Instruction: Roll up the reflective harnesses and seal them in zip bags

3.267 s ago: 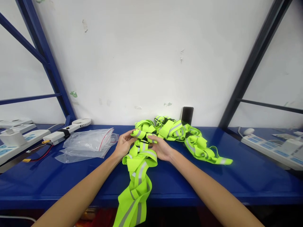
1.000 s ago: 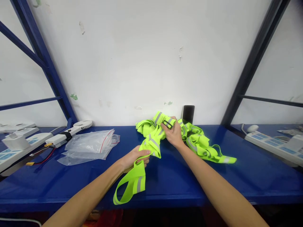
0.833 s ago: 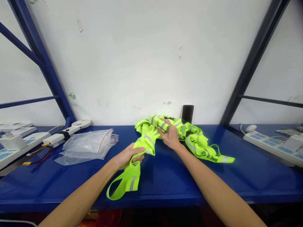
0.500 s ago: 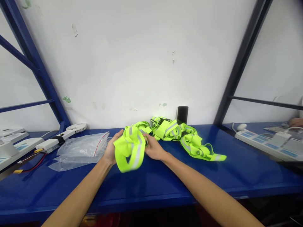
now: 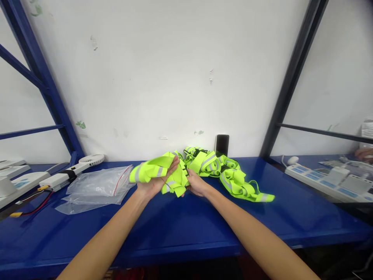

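A bundle of neon-yellow reflective straps (image 5: 176, 182) with silver-grey stripes is held between my two hands above the blue table. My left hand (image 5: 154, 187) holds it from the left, with one loop lying over the hand and hanging out toward the plastic bags. At the bundle's right side my right hand (image 5: 198, 183) grips it near a dark buckle; its fingertips are partly hidden. Just behind lies a heap of similar straps (image 5: 208, 162), and another tangle (image 5: 237, 182) spreads to the right with its striped end on the table.
Clear zip bags (image 5: 97, 184) lie left on the blue table (image 5: 180, 229). Beyond them are a white handheld fan (image 5: 91, 159) and a wired white battery pack (image 5: 55, 181). A phone-like device (image 5: 222, 145) leans against the wall. Power strips (image 5: 326, 179) sit at right, near another person's hand (image 5: 364, 154).
The strap loop that hung down in front of my hands now lies over my left hand, pointing left. My left hand has moved right and turned. My right hand has shifted slightly right.
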A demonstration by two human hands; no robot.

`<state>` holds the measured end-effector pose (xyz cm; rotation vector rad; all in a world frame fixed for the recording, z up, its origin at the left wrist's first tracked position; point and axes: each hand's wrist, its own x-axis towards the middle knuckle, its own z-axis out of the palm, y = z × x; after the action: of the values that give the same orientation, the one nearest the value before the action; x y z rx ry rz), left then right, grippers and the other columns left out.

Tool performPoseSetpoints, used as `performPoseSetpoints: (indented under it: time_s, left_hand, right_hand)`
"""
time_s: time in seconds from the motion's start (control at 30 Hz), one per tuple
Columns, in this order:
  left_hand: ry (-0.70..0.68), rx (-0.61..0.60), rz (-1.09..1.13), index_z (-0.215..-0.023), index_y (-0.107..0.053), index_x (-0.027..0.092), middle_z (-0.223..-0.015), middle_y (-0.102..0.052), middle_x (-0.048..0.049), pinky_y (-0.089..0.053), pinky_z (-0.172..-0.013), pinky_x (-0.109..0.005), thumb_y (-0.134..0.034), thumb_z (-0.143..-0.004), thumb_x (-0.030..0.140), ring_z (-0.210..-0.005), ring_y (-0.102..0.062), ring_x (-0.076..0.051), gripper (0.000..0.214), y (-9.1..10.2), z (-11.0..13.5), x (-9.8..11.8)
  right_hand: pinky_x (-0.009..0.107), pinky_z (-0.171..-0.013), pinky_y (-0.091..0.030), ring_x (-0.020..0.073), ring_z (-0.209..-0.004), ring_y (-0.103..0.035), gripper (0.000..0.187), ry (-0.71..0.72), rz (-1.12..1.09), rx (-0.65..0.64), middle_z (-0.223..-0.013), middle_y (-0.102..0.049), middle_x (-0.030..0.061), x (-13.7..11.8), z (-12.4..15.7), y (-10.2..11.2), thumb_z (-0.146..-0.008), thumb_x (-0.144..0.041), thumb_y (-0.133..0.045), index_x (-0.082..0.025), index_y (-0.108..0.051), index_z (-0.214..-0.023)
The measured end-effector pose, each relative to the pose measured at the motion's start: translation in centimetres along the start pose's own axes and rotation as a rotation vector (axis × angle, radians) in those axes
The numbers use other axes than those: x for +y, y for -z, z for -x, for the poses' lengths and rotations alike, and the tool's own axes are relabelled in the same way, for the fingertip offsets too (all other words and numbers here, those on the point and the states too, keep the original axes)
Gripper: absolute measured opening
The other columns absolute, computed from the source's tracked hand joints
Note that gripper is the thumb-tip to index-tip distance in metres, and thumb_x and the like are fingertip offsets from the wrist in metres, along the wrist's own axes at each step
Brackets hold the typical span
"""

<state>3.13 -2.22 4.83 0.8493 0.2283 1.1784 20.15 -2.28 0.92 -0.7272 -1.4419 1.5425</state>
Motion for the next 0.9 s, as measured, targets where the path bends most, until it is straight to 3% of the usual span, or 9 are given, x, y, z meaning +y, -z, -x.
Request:
performPoseSetpoints:
  time_s: [0.07,0.17,0.27,0.33,0.47,0.63,0.77,0.9]
  left_hand:
    - [-0.099,0.084,-0.147,-0.112,-0.062,0.008,-0.106,-0.07,-0.0179,-0.048,-0.095,-0.05,-0.06,-0.07,0.041,-0.108,-0.062,-0.035,0.053,0.2,-0.2,-0.6]
    - [-0.291,0.135,-0.618,-0.099,-0.068,0.014,-0.093,-0.073,-0.0114,-0.053,-0.086,-0.046,-0.068,-0.065,0.028,-0.095,-0.066,-0.032,0.038,1.3,-0.3,-1.5]
    - [-0.442,-0.048,-1.099,-0.085,-0.072,0.017,-0.089,-0.074,-0.0085,-0.053,-0.085,-0.043,-0.067,-0.064,0.024,-0.087,-0.067,-0.028,0.023,2.5,-0.2,-1.7]
    - [-0.511,-0.162,-1.271,-0.084,-0.072,0.018,-0.092,-0.073,-0.0086,-0.05,-0.091,-0.042,-0.063,-0.067,0.023,-0.092,-0.066,-0.028,0.02,2.9,-0.1,-1.7]
    - [-0.511,-0.259,-1.303,-0.099,-0.071,0.018,-0.109,-0.07,-0.0107,-0.043,-0.102,-0.042,-0.065,-0.068,0.028,-0.11,-0.06,-0.029,0.033,2.7,0.4,-1.8]
    - [-0.367,-0.081,-1.173,-0.099,-0.073,0.022,-0.11,-0.069,-0.0095,-0.041,-0.102,-0.042,-0.073,-0.066,0.029,-0.115,-0.055,-0.033,0.034,2.0,1.7,-1.8]
    - [-0.379,-0.078,-1.148,-0.105,-0.073,0.026,-0.11,-0.066,-0.0077,-0.028,-0.107,-0.041,-0.068,-0.074,0.029,-0.114,-0.05,-0.032,0.032,1.6,1.7,-1.4]
    - [-0.377,-0.113,-1.345,-0.112,-0.07,0.03,-0.111,-0.061,-0.0057,-0.012,-0.108,-0.045,-0.059,-0.082,0.036,-0.113,-0.038,-0.031,0.032,1.3,1.3,-1.1]
  right_hand:
    - [0.025,-0.039,-0.051,0.0147,-0.051,-0.06,0.032,-0.034,0.01,0.003,-0.066,-0.063,0.0009,0.3,-0.1,0.2,-0.067,-0.025,-0.065,-0.017,-0.058,-0.097]
    - [0.024,-0.04,-0.052,0.014,-0.051,-0.06,0.031,-0.113,0.031,-0.039,-0.065,-0.063,0.0002,0.8,-0.2,0.6,-0.066,-0.021,-0.063,-0.017,-0.057,-0.096]
    - [0.025,-0.04,-0.053,0.0144,-0.052,-0.062,0.028,-0.148,0.046,-0.076,-0.066,-0.063,0.0008,1.1,-0.2,0.9,-0.067,-0.02,-0.062,-0.017,-0.057,-0.094]
    - [0.025,-0.04,-0.054,0.0144,-0.052,-0.062,0.025,-0.144,0.057,-0.077,-0.068,-0.064,0.0015,1.1,-0.2,1.1,-0.069,-0.022,-0.061,-0.016,-0.057,-0.093]
    - [0.025,-0.041,-0.054,0.015,-0.053,-0.062,0.026,-0.155,0.084,-0.104,-0.067,-0.064,0.002,0.9,-0.1,1.1,-0.069,-0.023,-0.061,-0.015,-0.057,-0.093]
    - [0.022,-0.04,-0.053,0.0145,-0.053,-0.062,0.022,-0.213,0.144,-0.143,-0.064,-0.064,0.0022,0.7,0.1,0.8,-0.064,-0.019,-0.06,-0.014,-0.058,-0.085]
    - [0.018,-0.037,-0.049,0.0132,-0.05,-0.063,0.019,-0.219,0.179,-0.164,-0.065,-0.066,0.0021,0.7,0.1,0.7,-0.062,-0.017,-0.058,-0.014,-0.058,-0.081]
    - [0.016,-0.035,-0.046,0.0101,-0.043,-0.058,0.017,-0.133,0.245,-0.142,-0.061,-0.065,0.0,0.3,0.3,0.6,-0.064,-0.018,-0.057,-0.014,-0.059,-0.08]
